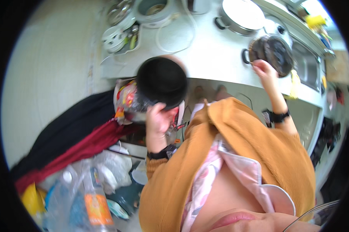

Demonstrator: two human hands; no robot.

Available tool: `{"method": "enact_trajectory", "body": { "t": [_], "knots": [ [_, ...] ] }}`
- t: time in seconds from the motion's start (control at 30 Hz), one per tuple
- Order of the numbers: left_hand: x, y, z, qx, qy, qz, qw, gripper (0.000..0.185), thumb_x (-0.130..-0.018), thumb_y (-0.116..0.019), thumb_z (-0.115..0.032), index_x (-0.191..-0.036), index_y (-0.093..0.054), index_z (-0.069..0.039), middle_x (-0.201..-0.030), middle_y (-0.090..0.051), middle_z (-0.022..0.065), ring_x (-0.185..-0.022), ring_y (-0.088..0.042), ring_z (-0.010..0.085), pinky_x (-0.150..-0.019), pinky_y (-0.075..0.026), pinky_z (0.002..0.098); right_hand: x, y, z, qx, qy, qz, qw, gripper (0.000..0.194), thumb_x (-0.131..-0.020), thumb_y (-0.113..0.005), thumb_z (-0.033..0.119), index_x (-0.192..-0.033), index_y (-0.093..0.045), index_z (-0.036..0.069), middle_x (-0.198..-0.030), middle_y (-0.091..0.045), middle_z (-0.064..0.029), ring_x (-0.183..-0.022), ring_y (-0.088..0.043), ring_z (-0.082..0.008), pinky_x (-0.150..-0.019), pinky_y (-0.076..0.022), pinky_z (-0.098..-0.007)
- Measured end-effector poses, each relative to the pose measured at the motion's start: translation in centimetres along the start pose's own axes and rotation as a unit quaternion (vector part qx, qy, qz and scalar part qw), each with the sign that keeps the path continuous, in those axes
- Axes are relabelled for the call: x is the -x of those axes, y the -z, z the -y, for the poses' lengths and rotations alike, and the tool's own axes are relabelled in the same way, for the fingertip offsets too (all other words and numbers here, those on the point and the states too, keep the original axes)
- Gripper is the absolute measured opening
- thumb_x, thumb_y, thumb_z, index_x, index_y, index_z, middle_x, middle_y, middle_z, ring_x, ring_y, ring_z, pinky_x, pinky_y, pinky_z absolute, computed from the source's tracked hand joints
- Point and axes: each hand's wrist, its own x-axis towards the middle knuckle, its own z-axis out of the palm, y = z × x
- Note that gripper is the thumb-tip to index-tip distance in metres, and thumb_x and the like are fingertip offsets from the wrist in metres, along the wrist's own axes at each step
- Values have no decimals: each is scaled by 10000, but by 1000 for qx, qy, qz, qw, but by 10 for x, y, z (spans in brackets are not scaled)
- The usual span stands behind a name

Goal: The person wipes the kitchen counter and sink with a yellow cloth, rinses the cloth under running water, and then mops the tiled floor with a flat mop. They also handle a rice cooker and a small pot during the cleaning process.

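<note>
My left hand (pixel 157 121) grips the near rim of a deep black pot (pixel 162 81), thumb over the edge. The pot is tilted so its dark inside faces me, and it hangs past the counter's edge above a bin of packaging. At the right, my right hand (pixel 264 71) has its fingertips pinched together at the near side of a dark, stained pot (pixel 257 50) with a black loop handle. A dark round piece (pixel 278 55), perhaps its lid, overlaps that pot. Motion blur hides how firmly the fingers hold it.
A lidded steel pot (pixel 242 17), a rice cooker body (pixel 154 13) and a white cable (pixel 177 50) are on the white counter (pixel 206 63). A sink (pixel 306 63) lies right. Below left are the bin (pixel 128 98), dark cloth (pixel 78 121), plastic bags and a bottle (pixel 97 206).
</note>
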Motion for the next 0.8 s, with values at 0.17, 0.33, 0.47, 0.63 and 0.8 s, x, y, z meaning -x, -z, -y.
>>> {"method": "enact_trajectory", "body": {
  "t": [0.17, 0.33, 0.47, 0.63, 0.8],
  "knots": [
    [-37, -64, 52, -113, 107, 113, 981, 194, -768, -444, 2, -913, -543, 85, -837, -630, 178, -635, -632, 254, -505, -535, 298, 32, 37, 24, -283, -172, 148, 932, 352, -931, -446, 297, -1180, -517, 57, -705, -562, -1, -535, -483, -54, -492, -411, -189],
    [-51, -112, 102, -253, 128, 186, 941, 490, -842, -467, -67, -1284, -263, -15, -880, -589, 152, -657, -628, 218, -520, -537, 287, 46, 10, 24, -192, -227, 260, 919, 301, -874, -510, 229, -1111, -481, 47, -769, -572, -42, -502, -532, -104, -456, -448, -214],
    [-122, -79, 49, -638, -48, 200, 742, 350, -902, -495, -308, -1155, -553, -72, -949, -630, 95, -710, -621, 163, -653, -500, 280, 49, 34, -9, -265, -297, 165, 902, 215, -806, -512, 122, -996, -506, 23, -763, -591, -52, -510, -551, -110, -421, -458, -207],
    [-223, 30, -72, -701, -269, -289, 594, 241, -742, -610, -306, -818, -672, -86, -832, -652, 142, -815, -620, 315, -722, -484, 391, 73, 94, -41, -394, -288, 2, 873, 104, -823, -531, 102, -874, -514, 13, -687, -564, -53, -402, -471, -112, -367, -382, -208],
    [-282, 102, -93, -742, -206, -217, 600, 234, -703, -645, -220, -883, -671, -72, -851, -660, 122, -816, -626, 288, -738, -482, 355, 102, 131, -43, -383, -299, -129, 865, 96, -834, -529, 109, -882, -494, 34, -667, -547, -51, -429, -464, -118, -385, -359, -208]
  ]
}}
